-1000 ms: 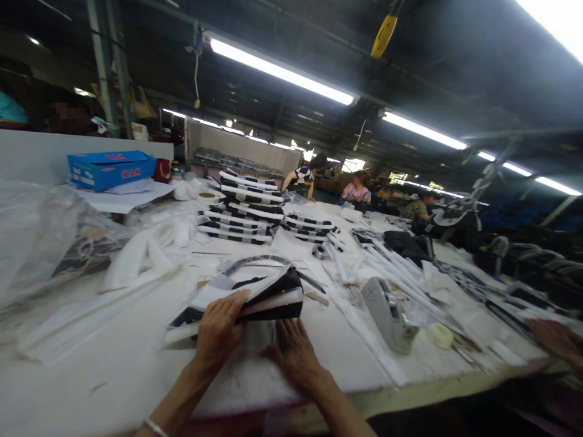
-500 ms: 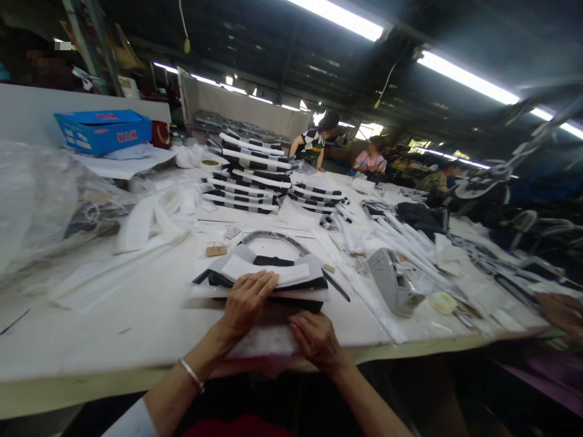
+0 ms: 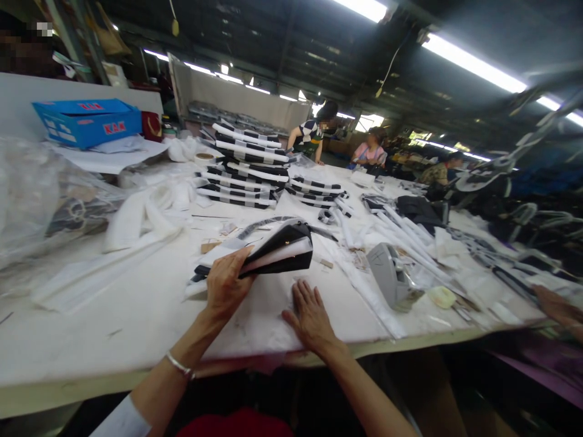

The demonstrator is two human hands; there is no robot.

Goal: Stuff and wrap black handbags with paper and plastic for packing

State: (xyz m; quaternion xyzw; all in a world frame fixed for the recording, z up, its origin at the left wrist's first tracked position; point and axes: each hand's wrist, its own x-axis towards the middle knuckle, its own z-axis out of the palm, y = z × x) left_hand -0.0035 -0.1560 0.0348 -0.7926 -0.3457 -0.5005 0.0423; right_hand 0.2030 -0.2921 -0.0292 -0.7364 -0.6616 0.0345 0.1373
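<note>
My left hand [image 3: 229, 280] grips the near edge of a black handbag [image 3: 291, 243], its fingers closed round the layered side. The bag is tilted up off the table, and pale lining or wrapping shows between its black layers. Behind it arches a handle [image 3: 262, 224] in clear wrapping. To the right, my right hand [image 3: 310, 315] lies with fingers spread on a thin clear plastic sheet [image 3: 268, 325] at the table's front. It holds nothing.
Stacked black-and-white wrapped bags [image 3: 250, 164] stand behind. A grey tape dispenser [image 3: 387, 273] sits to the right, near white rolled strips [image 3: 410, 255]. White foam strips [image 3: 141, 224] and a blue box [image 3: 88, 124] are left. A co-worker's hand [image 3: 558, 309] is at far right.
My left hand has raised and tipped the bag, which lay flat before. My right hand has gone from curled fingers near the bag's edge to spread fingers on the plastic.
</note>
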